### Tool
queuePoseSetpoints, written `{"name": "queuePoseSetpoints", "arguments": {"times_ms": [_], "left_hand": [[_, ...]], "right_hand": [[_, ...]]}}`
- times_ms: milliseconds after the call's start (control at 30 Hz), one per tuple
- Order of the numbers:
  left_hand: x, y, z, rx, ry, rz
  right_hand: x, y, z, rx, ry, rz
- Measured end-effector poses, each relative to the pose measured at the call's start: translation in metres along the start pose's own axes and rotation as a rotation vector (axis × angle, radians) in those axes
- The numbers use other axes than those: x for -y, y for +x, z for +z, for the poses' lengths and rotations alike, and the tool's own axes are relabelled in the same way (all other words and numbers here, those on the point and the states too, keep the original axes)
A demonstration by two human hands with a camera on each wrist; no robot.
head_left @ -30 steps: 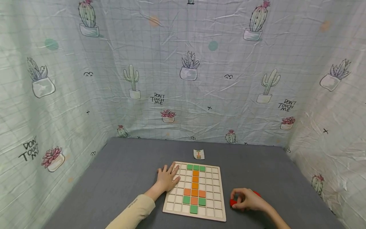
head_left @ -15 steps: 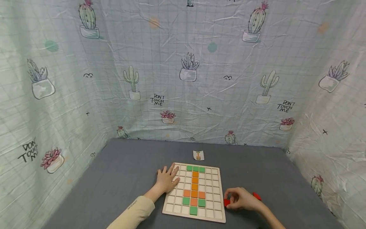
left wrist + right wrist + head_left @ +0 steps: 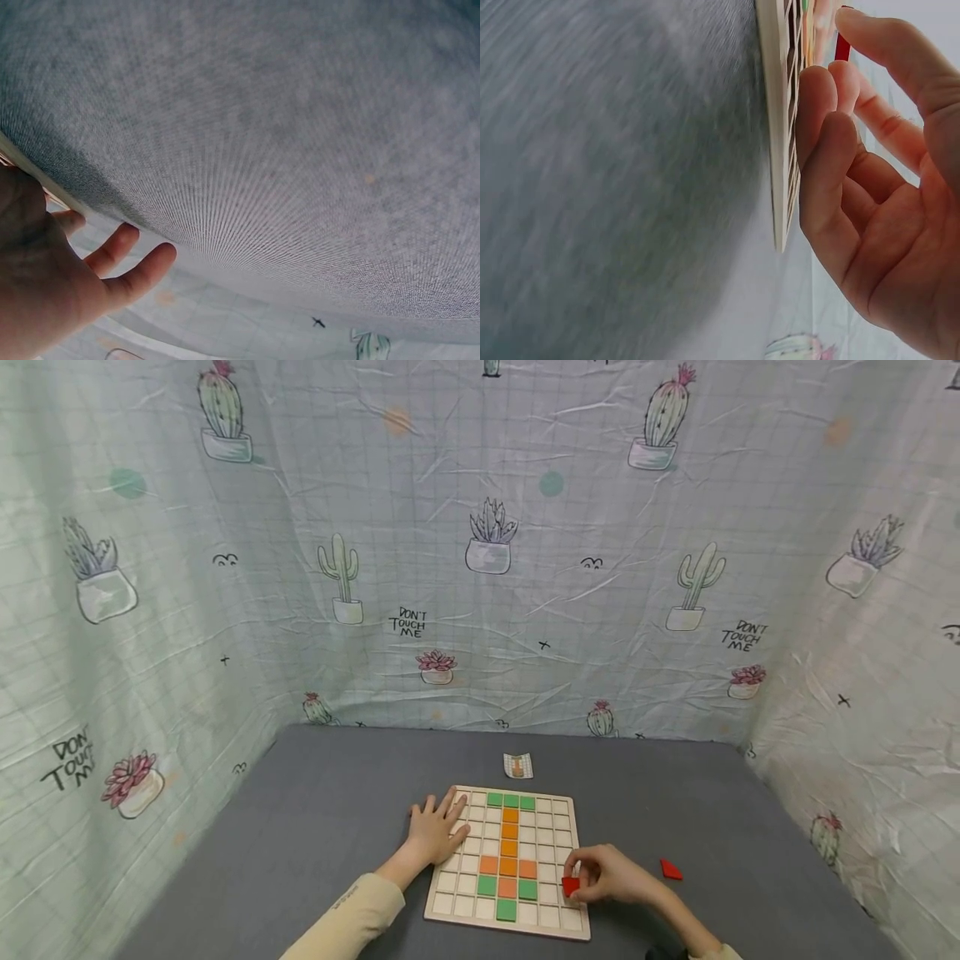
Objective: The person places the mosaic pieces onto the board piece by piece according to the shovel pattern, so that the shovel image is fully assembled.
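Observation:
A wooden grid board (image 3: 551, 920) lies on the grey table, with green, orange and salmon square tiles set in a pattern along its middle. My left hand (image 3: 435, 833) rests spread on the board's left edge; in the left wrist view its fingers (image 3: 142, 274) are extended. Over the board's right edge, my right hand (image 3: 609, 872) pinches a red tile (image 3: 571, 887) between thumb and fingers. The right wrist view shows that red tile (image 3: 843, 46) edge-on at the fingertips, beside the board's rim (image 3: 776, 150).
Another red piece (image 3: 671, 869), with a slanted or curved side, lies on the table right of the right hand. A small printed pattern card (image 3: 518, 766) lies behind the board. A cactus-print curtain (image 3: 487, 635) encloses the back and sides of the table (image 3: 337, 793).
My right hand has lifted a red tile from the table at right and carried it left over the board's edge. The second red piece is now uncovered. The left hand stays in place.

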State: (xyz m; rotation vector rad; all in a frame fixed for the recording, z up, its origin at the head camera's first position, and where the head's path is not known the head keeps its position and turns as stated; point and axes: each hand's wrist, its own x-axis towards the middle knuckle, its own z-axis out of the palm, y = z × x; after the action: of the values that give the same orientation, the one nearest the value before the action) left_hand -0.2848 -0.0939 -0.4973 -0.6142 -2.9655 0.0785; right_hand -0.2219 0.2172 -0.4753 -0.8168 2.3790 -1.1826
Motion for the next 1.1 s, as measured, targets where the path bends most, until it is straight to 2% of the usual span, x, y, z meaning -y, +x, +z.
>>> {"name": "queuePoseSetpoints", "arguments": {"times_ms": [400, 667, 900, 1100], "left_hand": [[-0.002, -0.001, -0.006, 0.013, 0.002, -0.01], [-0.001, 0.0, -0.004, 0.014, 0.008, -0.006], [0.0, 0.001, -0.004, 0.002, 0.005, 0.003], [-0.001, 0.0, -0.004, -0.005, 0.01, 0.002]], "right_hand": [[0.016, 0.021, 0.019, 0.034, -0.078, -0.087], [0.023, 0.028, 0.033, 0.073, -0.107, -0.157], [0.03, 0.032, 0.039, 0.091, -0.12, -0.141], [0.033, 0.034, 0.044, 0.068, -0.183, -0.106]]}}
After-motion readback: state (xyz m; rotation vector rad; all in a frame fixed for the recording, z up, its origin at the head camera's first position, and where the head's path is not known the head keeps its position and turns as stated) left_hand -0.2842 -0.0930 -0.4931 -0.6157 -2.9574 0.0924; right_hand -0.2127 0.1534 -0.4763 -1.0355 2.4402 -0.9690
